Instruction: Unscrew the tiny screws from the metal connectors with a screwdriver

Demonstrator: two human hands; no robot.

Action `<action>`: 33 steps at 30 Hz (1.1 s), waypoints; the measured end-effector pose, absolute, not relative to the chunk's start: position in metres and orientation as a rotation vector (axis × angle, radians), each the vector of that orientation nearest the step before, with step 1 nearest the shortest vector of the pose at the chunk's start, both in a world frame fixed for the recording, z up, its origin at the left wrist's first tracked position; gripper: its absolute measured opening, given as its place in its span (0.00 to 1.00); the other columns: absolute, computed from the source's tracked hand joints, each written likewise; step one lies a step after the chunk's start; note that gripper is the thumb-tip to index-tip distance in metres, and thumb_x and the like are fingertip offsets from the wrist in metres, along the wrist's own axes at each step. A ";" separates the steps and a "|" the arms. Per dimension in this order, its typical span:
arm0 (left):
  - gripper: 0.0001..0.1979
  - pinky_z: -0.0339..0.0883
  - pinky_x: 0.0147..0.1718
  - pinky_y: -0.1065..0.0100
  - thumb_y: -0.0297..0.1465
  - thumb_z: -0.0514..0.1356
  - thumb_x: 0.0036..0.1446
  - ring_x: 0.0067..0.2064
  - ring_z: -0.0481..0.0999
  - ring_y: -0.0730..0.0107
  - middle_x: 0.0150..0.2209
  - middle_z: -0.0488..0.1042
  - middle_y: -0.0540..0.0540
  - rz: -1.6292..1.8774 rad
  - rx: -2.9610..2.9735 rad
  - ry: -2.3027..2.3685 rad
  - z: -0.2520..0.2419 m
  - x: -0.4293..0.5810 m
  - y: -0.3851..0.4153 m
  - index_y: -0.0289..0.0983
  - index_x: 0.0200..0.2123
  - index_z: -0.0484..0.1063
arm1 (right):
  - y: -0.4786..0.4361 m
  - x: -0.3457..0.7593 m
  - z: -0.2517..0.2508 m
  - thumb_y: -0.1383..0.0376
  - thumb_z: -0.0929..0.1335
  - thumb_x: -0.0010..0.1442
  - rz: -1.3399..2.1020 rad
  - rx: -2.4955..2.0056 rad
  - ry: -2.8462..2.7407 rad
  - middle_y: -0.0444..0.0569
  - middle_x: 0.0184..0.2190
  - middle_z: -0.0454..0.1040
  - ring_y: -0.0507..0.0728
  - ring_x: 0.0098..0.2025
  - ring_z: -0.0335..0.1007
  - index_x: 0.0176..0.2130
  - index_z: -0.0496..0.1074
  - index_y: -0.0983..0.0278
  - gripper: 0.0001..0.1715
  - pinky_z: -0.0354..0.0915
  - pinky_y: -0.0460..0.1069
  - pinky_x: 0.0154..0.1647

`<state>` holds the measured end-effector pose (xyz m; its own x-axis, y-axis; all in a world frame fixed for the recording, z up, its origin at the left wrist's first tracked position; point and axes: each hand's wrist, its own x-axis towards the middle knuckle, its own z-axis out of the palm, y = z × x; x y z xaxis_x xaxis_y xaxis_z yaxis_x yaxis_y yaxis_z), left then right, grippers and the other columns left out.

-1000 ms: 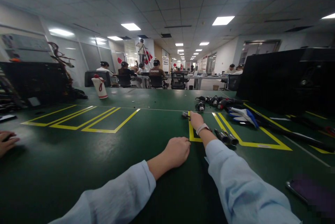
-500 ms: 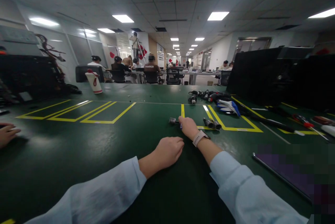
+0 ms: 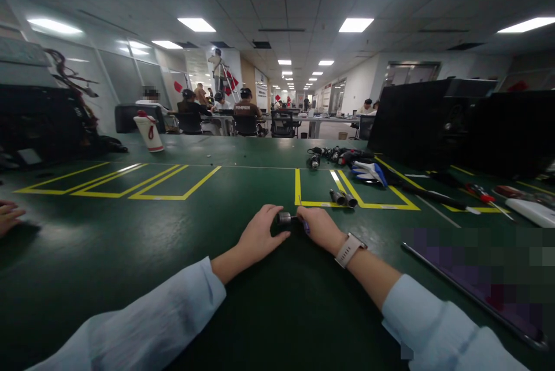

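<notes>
My right hand [image 3: 321, 228], with a watch on its wrist, is closed on the thin shaft of a small metal cylindrical part [image 3: 284, 219]. A narrow purple piece [image 3: 306, 227] shows at the same fingers; what it belongs to is hidden. My left hand [image 3: 259, 233] is open, its thumb and fingers apart around the cylinder's left end. Whether they touch it I cannot tell. Two more metal cylinders [image 3: 343, 199] lie beyond my right hand, on the yellow tape [image 3: 318, 204] marked on the green table [image 3: 182, 238].
A blue and white glove [image 3: 369, 172] and dark cabled parts [image 3: 332, 155] lie farther back. To the right are a red-handled screwdriver [image 3: 480, 193] and a dark flat device [image 3: 472, 290]. A white cup [image 3: 148, 132] stands back left. Another person's hand [image 3: 9, 215] is at the left edge.
My right hand has drawn the metal cylindrical part nearer to me. My left hand has opened from a curled pose and moved up to the cylinder's end. The view has shifted slightly.
</notes>
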<state>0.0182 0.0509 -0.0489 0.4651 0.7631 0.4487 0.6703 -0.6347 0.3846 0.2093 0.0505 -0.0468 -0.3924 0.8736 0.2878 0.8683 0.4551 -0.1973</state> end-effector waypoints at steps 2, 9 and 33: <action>0.22 0.65 0.46 0.58 0.33 0.61 0.49 0.46 0.69 0.60 0.45 0.69 0.43 0.802 2.570 1.247 -0.050 0.020 0.052 0.36 0.48 0.65 | 0.045 0.212 -0.048 0.74 0.64 0.54 0.039 -1.452 -2.359 0.49 0.31 0.74 0.56 0.35 0.70 0.35 0.66 0.64 0.08 0.58 0.47 0.33; 0.13 0.67 0.35 0.67 0.25 0.56 0.50 0.36 0.70 0.70 0.39 0.66 0.47 0.884 2.590 1.225 -0.045 0.022 0.042 0.38 0.41 0.68 | 0.038 0.210 -0.050 0.77 0.63 0.53 0.105 -1.396 -2.305 0.52 0.39 0.73 0.57 0.42 0.69 0.38 0.65 0.64 0.13 0.61 0.48 0.40; 0.14 0.65 0.42 0.62 0.22 0.50 0.58 0.45 0.65 0.62 0.45 0.67 0.42 0.494 3.213 1.062 -0.037 0.033 0.037 0.37 0.45 0.68 | -0.028 0.218 -0.032 0.75 0.64 0.53 0.434 -1.336 -2.410 0.51 0.39 0.71 0.57 0.40 0.68 0.39 0.65 0.64 0.13 0.65 0.49 0.38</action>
